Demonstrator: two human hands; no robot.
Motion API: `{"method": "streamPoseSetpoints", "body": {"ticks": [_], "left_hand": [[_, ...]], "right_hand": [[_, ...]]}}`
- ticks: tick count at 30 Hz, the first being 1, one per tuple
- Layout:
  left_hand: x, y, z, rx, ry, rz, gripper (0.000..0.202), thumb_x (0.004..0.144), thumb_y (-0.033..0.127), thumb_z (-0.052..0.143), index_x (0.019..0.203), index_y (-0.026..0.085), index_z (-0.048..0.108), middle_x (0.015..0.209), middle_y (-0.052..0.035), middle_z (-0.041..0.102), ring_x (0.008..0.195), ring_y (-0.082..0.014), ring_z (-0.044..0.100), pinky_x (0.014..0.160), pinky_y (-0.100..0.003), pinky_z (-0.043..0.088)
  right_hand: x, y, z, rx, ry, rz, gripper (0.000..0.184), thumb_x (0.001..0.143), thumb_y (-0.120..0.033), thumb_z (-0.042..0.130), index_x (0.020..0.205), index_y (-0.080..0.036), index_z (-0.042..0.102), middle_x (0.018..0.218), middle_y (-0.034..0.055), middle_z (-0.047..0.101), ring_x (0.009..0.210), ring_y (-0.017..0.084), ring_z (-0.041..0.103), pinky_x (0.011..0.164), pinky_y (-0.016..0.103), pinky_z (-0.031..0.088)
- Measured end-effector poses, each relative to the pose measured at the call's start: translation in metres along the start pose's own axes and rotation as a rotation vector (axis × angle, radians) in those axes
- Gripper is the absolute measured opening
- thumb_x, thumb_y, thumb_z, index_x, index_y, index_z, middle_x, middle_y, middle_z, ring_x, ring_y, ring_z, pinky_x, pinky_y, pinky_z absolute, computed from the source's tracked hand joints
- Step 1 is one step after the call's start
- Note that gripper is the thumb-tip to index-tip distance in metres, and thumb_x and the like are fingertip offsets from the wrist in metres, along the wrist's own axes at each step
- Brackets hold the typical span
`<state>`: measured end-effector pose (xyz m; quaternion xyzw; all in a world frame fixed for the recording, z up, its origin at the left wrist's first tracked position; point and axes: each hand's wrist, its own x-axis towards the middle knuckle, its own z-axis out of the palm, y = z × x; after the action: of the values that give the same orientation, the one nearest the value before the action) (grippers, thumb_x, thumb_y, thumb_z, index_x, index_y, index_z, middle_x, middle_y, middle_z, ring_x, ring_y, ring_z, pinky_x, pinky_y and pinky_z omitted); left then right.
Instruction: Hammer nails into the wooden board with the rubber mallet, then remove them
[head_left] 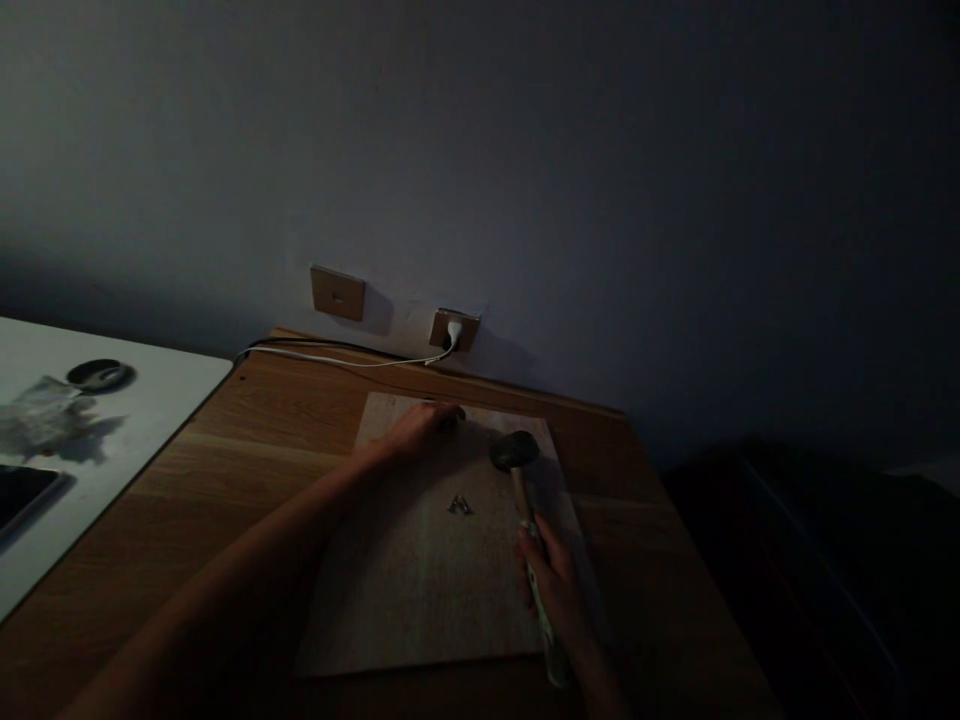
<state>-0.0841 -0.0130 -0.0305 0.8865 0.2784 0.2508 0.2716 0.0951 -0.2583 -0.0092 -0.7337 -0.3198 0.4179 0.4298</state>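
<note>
In my right hand [556, 575] is a mallet [514, 452] with a dark, rounded head, its handle wrapped by my fingers. The head is over the right part of a pale wooden board [405, 600]. My left hand [426, 425] rests at the board's far edge, fingers curled together. Whatever is between those fingertips, if anything, is too dark and small to make out. A small cluster of metal screws or nails [460, 505] lies on the board between my two hands.
The board lies on a wooden table [247, 450] against the wall. Cables [337, 358] run along its back edge to a plug in a wall socket [455, 330]. To the left, a white table [172, 380] holds a roll of tape [97, 375], a crumpled plastic bag [45, 415] and a phone-like device [26, 495].
</note>
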Motion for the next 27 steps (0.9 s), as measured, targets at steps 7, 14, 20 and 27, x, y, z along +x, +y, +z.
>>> {"method": "streamPoseSetpoints", "body": {"ticks": [7, 14, 20, 27], "left_hand": [[-0.001, 0.0, 0.001, -0.012, 0.016, -0.062, 0.045, 0.083, 0.013, 0.057, 0.127, 0.02, 0.059, 0.093, -0.0024, 0.076, 0.084, -0.017, 0.071, 0.078, -0.024, 0.051], [-0.002, -0.001, 0.003, -0.086, 0.02, -0.042, 0.047, 0.083, 0.014, 0.057, 0.13, 0.02, 0.055, 0.09, -0.0019, 0.077, 0.08, -0.0168, 0.072, 0.073, -0.024, 0.05], [-0.001, 0.0, 0.002, -0.119, 0.022, -0.029, 0.046, 0.084, 0.015, 0.06, 0.13, 0.02, 0.054, 0.093, -0.0031, 0.078, 0.082, -0.0184, 0.073, 0.072, -0.024, 0.05], [-0.002, 0.002, 0.0, -0.119, 0.013, -0.035, 0.047, 0.083, 0.014, 0.059, 0.13, 0.021, 0.055, 0.094, -0.0012, 0.078, 0.084, -0.0175, 0.073, 0.074, -0.024, 0.05]], "right_hand": [[0.002, -0.019, 0.006, -0.052, -0.055, -0.079, 0.054, 0.082, -0.07, 0.06, 0.101, -0.02, 0.057, 0.057, -0.0094, 0.044, 0.037, 0.007, 0.039, 0.031, 0.017, 0.03], [0.017, -0.043, 0.026, -0.095, -0.151, -0.18, 0.043, 0.09, -0.062, 0.055, 0.099, -0.02, 0.056, 0.058, -0.0089, 0.047, 0.037, 0.007, 0.043, 0.032, 0.017, 0.032], [0.022, -0.043, 0.035, -0.104, -0.189, -0.15, 0.042, 0.09, -0.059, 0.054, 0.103, -0.02, 0.057, 0.059, -0.0091, 0.045, 0.037, 0.007, 0.042, 0.031, 0.016, 0.031], [0.021, -0.043, 0.038, -0.093, -0.189, -0.135, 0.048, 0.088, -0.062, 0.055, 0.11, -0.019, 0.058, 0.06, -0.0088, 0.047, 0.037, 0.008, 0.042, 0.031, 0.017, 0.032]]}}
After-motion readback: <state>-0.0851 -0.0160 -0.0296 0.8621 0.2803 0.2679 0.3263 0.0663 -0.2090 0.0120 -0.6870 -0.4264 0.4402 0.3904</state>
